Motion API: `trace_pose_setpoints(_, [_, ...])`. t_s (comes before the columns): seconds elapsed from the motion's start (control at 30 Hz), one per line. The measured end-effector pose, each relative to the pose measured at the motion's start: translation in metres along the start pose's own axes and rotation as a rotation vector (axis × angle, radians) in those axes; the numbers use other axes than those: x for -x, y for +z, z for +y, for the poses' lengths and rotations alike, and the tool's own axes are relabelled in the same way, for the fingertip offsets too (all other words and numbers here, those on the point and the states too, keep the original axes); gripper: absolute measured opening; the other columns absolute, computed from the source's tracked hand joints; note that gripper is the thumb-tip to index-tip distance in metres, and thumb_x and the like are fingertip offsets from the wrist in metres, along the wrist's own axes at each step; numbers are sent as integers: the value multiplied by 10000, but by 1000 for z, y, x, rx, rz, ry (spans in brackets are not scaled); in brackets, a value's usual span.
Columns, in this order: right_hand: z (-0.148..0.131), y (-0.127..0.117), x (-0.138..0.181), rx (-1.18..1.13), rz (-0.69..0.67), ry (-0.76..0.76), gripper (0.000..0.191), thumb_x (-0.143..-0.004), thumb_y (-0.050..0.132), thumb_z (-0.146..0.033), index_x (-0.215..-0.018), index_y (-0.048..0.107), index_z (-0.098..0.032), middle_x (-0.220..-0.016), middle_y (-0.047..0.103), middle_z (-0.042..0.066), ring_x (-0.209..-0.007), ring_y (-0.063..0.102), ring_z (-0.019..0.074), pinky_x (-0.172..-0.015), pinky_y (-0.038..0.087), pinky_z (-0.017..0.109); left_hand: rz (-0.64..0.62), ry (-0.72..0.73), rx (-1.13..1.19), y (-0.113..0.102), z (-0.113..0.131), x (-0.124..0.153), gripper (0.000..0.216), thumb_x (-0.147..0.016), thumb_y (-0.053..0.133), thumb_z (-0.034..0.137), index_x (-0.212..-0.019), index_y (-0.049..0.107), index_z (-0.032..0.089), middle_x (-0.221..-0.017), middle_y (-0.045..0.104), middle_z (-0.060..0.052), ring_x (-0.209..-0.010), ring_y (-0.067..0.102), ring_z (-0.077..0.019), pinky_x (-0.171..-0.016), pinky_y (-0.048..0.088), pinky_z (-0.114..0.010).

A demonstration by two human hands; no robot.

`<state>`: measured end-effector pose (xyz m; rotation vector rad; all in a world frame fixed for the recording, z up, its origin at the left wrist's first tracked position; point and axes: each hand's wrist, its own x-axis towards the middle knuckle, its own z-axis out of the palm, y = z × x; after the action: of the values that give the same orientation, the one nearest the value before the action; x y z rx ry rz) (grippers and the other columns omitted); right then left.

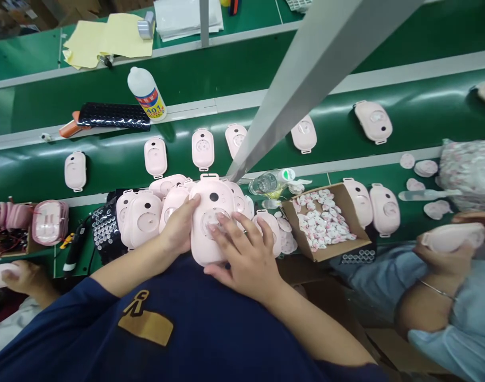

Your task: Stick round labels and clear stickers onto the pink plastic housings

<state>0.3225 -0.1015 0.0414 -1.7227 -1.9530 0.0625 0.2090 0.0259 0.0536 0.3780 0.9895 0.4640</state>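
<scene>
I hold a pink plastic shell (211, 204) with a black dot and a round recess against my chest. My left hand (179, 228) is wrapped round its left edge. My right hand (246, 254) lies over its lower right side, fingers spread, fingertips pressing on the round recess. Behind the shell sits a heap of similar pink shells (147, 212).
A cardboard box (346, 199) of small pink-and-white discs stands to the right. Several pink shells (202, 148) ride the green conveyor belt (119, 159). A glue bottle (147, 94) and a black tray (113, 115) lie beyond. Co-workers' hands, one (22, 276) at left and one (445, 249) at right, hold pink parts.
</scene>
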Motion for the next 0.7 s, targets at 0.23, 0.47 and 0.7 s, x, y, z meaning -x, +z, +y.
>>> trace_pose_setpoints(0.23, [8,6,2,-156,-102,-1,473,-1003,446,-495,-1378,574,-236,-1439,608,91,-1334,478,315,-1074,313,502,8,94,72,-18,1,4,470,-909,607,299,-1348,564,135,-1200,728,-155,-1145,686,-338,-1031,533,-486])
trace_pose_setpoints(0.47, [21,10,-37,-328,-47,-228,252,-954,535,-90,-1108,696,-207,-1041,745,60,-1021,627,203,-927,506,374,-172,-125,127,-47,5,8,444,-878,642,428,-1155,677,84,-1079,755,-206,-1138,681,-394,-1018,531,-525])
trace_pose_setpoints(0.7, [-1,25,-60,-293,-7,-202,215,-947,494,-74,-1037,642,-202,-930,703,65,-846,615,197,-782,516,351,-115,-58,114,-73,17,11,510,-894,615,462,-1260,637,108,-1116,756,-184,-1187,661,-381,-1058,501,-519])
